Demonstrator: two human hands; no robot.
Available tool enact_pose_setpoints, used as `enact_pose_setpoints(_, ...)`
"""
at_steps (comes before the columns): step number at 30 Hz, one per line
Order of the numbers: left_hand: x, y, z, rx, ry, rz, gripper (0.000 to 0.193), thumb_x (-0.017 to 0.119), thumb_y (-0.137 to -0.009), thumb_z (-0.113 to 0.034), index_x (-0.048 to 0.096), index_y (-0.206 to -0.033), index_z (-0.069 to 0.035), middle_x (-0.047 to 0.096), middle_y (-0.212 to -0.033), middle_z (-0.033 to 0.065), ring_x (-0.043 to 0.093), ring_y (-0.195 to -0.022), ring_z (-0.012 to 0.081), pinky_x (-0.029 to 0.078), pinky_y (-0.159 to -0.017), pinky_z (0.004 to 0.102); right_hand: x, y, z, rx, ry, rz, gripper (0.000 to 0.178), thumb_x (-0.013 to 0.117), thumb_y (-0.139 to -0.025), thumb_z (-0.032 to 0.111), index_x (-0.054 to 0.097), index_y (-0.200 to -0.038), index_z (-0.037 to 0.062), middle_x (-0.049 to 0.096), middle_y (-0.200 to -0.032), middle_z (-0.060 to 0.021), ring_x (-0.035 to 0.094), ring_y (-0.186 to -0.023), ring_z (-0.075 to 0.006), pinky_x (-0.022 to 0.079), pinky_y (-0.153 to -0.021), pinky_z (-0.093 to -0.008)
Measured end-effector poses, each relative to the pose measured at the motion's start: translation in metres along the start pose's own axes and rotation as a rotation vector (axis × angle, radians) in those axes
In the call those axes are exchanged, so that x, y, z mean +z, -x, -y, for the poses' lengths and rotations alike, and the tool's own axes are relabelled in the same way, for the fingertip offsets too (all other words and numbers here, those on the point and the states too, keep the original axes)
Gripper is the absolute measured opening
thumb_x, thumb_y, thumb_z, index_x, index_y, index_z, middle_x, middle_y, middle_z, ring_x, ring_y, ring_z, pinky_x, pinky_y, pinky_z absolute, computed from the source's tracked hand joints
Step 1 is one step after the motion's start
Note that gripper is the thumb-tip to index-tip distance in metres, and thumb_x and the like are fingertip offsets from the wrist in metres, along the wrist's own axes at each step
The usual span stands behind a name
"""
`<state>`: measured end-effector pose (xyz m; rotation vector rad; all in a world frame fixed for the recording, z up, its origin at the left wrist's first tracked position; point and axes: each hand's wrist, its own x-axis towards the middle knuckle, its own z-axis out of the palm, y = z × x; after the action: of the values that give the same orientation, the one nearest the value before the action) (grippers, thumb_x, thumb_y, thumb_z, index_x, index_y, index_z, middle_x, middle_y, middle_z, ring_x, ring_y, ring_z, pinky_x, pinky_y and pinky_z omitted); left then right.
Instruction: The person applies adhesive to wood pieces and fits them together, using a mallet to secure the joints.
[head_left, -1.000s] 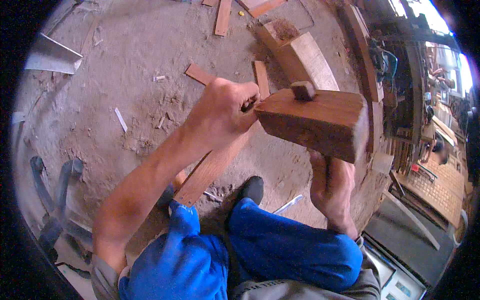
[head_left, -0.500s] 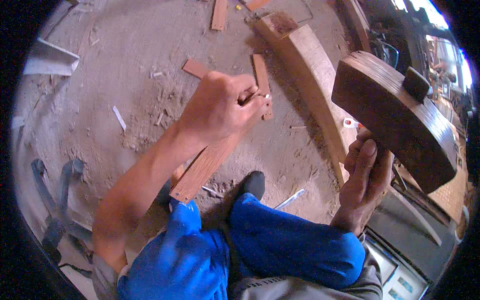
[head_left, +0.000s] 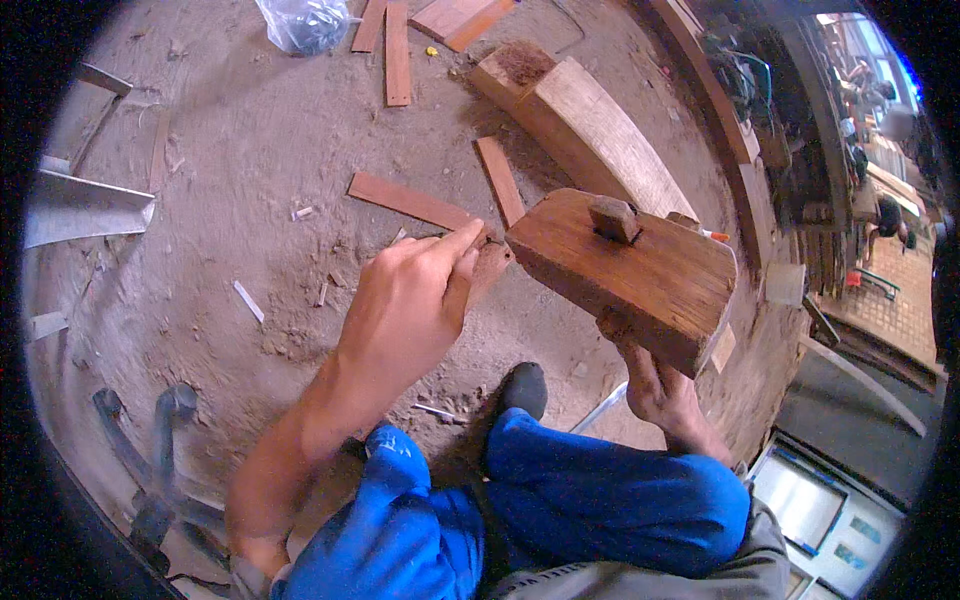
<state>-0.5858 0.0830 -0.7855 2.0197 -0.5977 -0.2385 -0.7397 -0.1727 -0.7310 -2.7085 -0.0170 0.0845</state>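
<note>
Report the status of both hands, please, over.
Right hand gripping brown wooden mallet. Left hand at flat reddish-brown wooden piece, grip unclear. Left fingertips appear close to mallet's head.

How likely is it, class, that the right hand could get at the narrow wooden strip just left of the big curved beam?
Probably not as things stand: the right hand is gripping the wooden mallet, whose head sits, in this view, between it and the narrow wooden strip.
</note>
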Motion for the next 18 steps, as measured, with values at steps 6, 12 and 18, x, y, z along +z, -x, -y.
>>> enact_pose_setpoints(6, 0.001, 0.008, -0.004, -0.013, 0.102, 0.089, 0.044, 0.059, -0.097, -0.017, 0.055, -0.132, 0.010, 0.067, -0.105, 0.0325, 0.065, -0.095, 0.0504, 0.053, -0.083, 0.0525, 0.005, 0.008, -0.019, -0.253, 0.119, 0.068, 0.044, 0.071, -0.082, 0.015, 0.064, -0.125, 0.0075, 0.062, -0.130, -0.0195, 0.055, -0.124, -0.0424, 0.042, -0.106, -0.0526)
enact_pose_setpoints(12, 0.002, 0.009, 0.000, -0.052, 0.110, 0.215, 0.061, 0.066, -0.094, -0.021, 0.045, -0.145, 0.004, 0.062, -0.127, 0.0305, 0.062, -0.115, 0.0469, 0.051, -0.097, 0.0470, 0.007, -0.010, -0.017, -0.197, -0.056, -0.108, 0.046, 0.078, -0.076, 0.025, 0.066, -0.117, 0.0077, 0.070, -0.110, -0.0130, 0.067, -0.102, -0.0371, 0.051, -0.092, -0.0497)
enact_pose_setpoints(18, -0.003, 0.001, 0.005, 0.049, 0.097, 0.175, 0.057, 0.068, -0.088, -0.014, 0.050, -0.137, 0.010, 0.067, -0.104, 0.0335, 0.066, -0.099, 0.0475, 0.053, -0.087, 0.0510, -0.007, -0.050, -0.032, -0.627, -0.103, -0.214, 0.029, 0.074, -0.080, 0.029, 0.061, -0.088, 0.0040, 0.059, -0.070, -0.0058, 0.054, -0.052, -0.0208, 0.039, -0.046, -0.0340)
